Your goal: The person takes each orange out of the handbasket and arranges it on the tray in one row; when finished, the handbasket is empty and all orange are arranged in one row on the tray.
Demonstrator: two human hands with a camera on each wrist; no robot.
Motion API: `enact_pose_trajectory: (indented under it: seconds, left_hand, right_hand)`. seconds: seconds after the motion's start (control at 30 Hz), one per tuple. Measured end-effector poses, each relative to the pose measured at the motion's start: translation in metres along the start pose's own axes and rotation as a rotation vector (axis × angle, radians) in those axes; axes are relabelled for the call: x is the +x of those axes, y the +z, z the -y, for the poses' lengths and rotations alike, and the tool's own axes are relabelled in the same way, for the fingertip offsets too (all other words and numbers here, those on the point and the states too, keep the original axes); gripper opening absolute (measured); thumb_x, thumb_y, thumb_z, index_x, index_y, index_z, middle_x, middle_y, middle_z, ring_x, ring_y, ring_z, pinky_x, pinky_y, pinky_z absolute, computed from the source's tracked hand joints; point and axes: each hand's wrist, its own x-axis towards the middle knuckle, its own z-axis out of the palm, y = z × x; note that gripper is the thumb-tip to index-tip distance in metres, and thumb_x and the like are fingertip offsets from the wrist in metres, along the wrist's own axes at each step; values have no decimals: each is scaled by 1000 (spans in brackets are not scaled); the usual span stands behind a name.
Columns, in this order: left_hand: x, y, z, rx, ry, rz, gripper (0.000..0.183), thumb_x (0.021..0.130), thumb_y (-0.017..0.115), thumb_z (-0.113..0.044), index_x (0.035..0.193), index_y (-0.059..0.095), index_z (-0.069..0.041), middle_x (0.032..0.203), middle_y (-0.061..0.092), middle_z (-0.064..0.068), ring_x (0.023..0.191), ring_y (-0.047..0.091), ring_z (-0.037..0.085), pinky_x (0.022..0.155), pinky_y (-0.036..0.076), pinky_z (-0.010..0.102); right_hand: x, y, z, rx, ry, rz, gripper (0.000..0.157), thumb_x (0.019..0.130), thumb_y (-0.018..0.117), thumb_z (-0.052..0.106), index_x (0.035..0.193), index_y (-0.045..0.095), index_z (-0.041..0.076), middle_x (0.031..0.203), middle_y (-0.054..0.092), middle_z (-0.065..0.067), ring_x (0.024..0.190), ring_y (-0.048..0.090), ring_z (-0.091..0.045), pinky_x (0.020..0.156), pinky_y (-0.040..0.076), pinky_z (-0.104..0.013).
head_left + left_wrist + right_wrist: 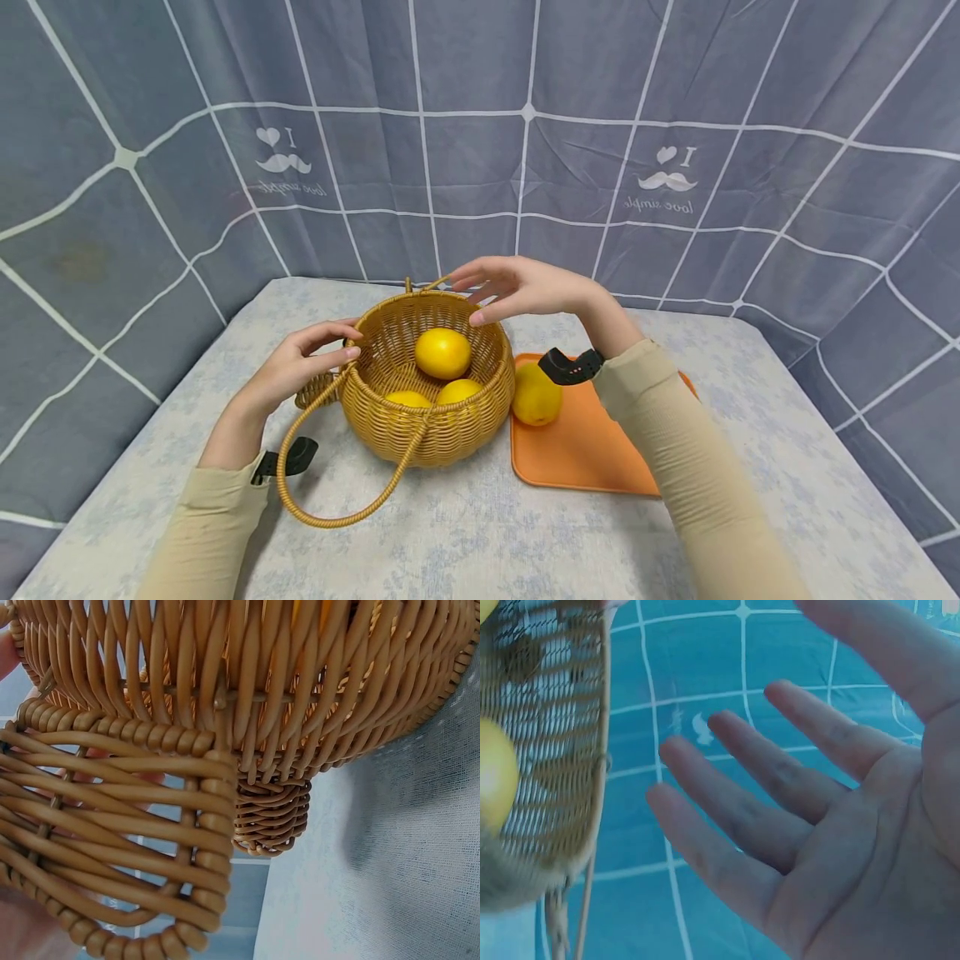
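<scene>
A round wicker basket (427, 433) stands on the table with three lemons (442, 353) inside. Its looped handle (337, 523) hangs over the front left. At the basket's left rim, my left hand (288, 367) holds on with fingertips and thumb; in the left wrist view a woven side piece (120, 825) partly hides that hand. My right hand (525, 287) hovers over the basket's far right rim with spread, relaxed fingers and nothing in them. The right wrist view shows its bare palm (870, 847) beside the basket. Another lemon (537, 395) sits right of the basket.
The lemon outside lies on the left part of an orange tray (577, 450), which the right forearm (690, 467) partly covers. A pale patterned cloth (450, 533) covers the table. Grey-blue checked curtains (480, 167) enclose the back and sides.
</scene>
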Motion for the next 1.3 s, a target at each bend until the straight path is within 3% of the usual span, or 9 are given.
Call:
enact_pose_trajectory:
  seconds: [0.4,0.57,0.73,0.87,1.07,1.3]
  left_hand:
    - [1,2,0,-10,4,7,30,93,61,-20,116,59,-1,143,41,15,135,27,35,104,22,60]
    - [0,3,1,-12,3,7,30,93,61,-19,116,59,-2,142,41,14,135,28,35,103,22,61]
    - [-1,3,2,-12,5,9,29,93,61,-19,116,59,-3,142,42,14,135,28,35,103,23,62]
    - [-2,4,2,-11,2,8,28,93,61,-19,115,59,-3,142,42,14,135,28,35,103,23,62]
    - [-2,2,1,-2,1,7,29,93,61,-20,116,59,-3,142,41,15,135,27,37,102,22,64]
    - [-1,0,-1,9,11,0,29,93,61,-19,116,59,-2,142,41,15,135,27,37,103,22,63]
  right_hand:
    - [65,9,2,164,-34,212,56,86,67,8,138,45,4,139,46,-10,122,50,-22,97,43,-34]
    - [84,17,-12,263,-47,255,51,86,64,1,134,47,-1,138,47,-15,125,45,-31,97,44,-36]
    - [97,31,-32,368,-1,288,46,86,62,-3,131,50,-4,134,50,-16,125,43,-31,97,43,-37]
    - [104,39,-46,316,23,260,46,85,66,2,129,53,-1,132,52,-11,124,45,-28,98,42,-33]
    - [107,42,-63,125,75,221,51,82,72,16,129,56,5,131,54,-11,121,48,-26,96,42,-25]
    - [113,45,-71,148,87,190,49,81,73,11,127,57,3,129,55,-14,120,50,-30,96,42,-25]
